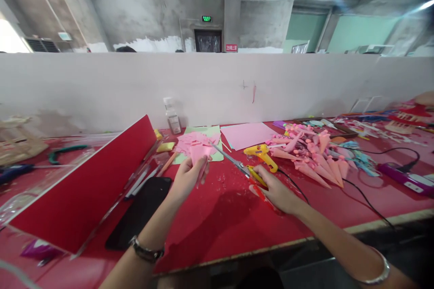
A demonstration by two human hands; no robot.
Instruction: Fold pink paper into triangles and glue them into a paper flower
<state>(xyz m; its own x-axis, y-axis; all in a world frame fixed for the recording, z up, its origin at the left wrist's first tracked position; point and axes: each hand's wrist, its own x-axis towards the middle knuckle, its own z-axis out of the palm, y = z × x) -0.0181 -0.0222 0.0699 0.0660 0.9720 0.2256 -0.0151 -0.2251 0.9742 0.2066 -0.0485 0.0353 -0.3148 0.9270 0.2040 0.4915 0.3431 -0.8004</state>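
My left hand (190, 177) pinches a piece of pink paper (200, 151) at the middle of the red table. In my right hand (276, 189) are scissors (239, 165) with yellow and red handles, their blades slightly apart and pointing up-left toward the paper's right edge; whether they touch it is unclear. Behind my left hand, pink paper pieces (190, 141) lie piled on a green sheet (217, 156). A yellow glue gun (262, 155) rests just beyond my right hand, beside a heap of pink paper cones (315, 158).
A red board (84, 185) stands slanted at the left, with a black phone (140, 212) beside it. Pink sheets (247, 134) and a bottle (172, 119) are near the white partition (203, 86). A purple power strip (407, 179) and black cables lie right.
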